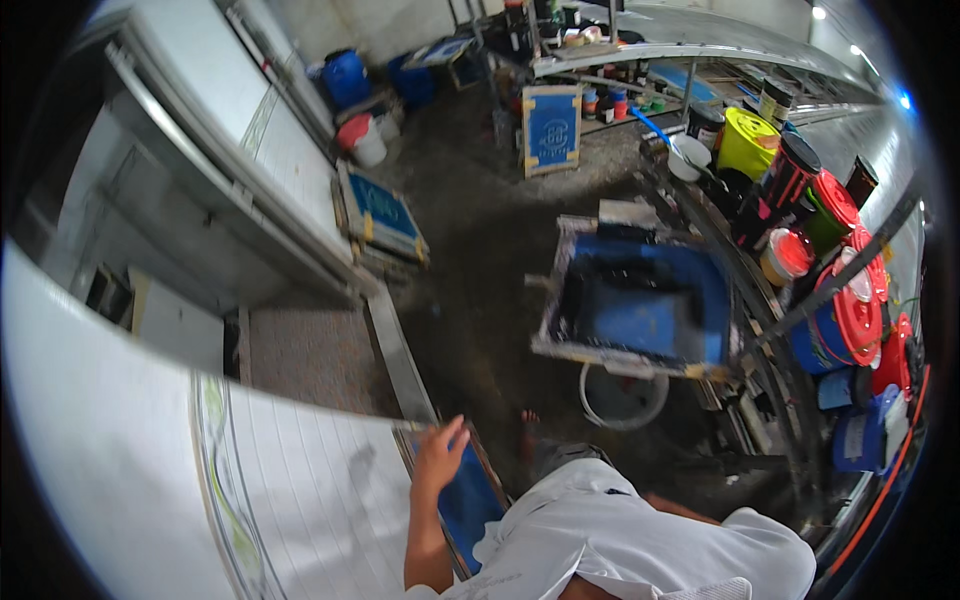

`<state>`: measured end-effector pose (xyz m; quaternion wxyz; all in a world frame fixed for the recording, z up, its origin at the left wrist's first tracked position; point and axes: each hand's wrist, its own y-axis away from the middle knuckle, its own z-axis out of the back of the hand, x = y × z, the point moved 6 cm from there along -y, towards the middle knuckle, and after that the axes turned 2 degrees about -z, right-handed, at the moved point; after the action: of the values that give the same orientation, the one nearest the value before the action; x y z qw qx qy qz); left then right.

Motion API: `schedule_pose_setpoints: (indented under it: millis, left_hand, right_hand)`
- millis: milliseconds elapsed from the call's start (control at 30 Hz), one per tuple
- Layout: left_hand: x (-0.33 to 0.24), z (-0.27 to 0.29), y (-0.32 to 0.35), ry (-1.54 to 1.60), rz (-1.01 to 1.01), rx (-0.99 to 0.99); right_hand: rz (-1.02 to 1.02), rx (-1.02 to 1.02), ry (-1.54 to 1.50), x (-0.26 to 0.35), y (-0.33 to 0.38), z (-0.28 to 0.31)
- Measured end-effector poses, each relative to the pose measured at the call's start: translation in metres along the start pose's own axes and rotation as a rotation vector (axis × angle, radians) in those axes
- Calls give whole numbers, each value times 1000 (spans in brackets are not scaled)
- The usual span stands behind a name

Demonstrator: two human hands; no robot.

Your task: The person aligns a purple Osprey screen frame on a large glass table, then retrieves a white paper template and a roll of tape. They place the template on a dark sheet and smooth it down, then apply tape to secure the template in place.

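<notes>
My left hand (443, 455) is at the lower middle, its fingers stretched and slightly apart, with nothing visible in it. Close beside and partly beneath it, a blue screen-printing frame (470, 505) leans against the white panelled wall; whether the hand touches its edge I cannot tell. Only a bit of my right forearm (680, 508) shows past my shirt, and the right hand is hidden. Ahead to the right, a larger blue screen frame (640, 315), smeared with black ink, lies above a whitish bucket (622, 395).
Paint tubs line the right side, among them a yellow bucket (748, 142) and a red-lidded blue bucket (840, 315). More screen frames lean by the doorway (382, 215) and under the far table (551, 130). Blue drums (346, 78) stand at the back left. The dark floor (455, 290) looks wet.
</notes>
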<state>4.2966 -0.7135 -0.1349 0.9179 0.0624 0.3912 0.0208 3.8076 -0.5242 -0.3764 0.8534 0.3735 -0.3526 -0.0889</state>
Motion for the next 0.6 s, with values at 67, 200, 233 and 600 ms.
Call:
schedule_pose_setpoints:
  millis: [67, 200, 233, 600]
  left_hand:
    - [82, -4, -46, -93, 60, 75]
    - [263, -48, -83, -48, 233, 564]
    - [282, -40, -88, -34, 388, 654]
    - [423, 114, -534, 143, 371, 714]
  right_hand:
    - [-93, 22, -29, 55, -62, -8]
    - [-172, -17, -120, 176, -200, 21]
    - [-159, -17, -154, 215, -239, 34]
    - [-277, -310, -579, 498, -498, 163]
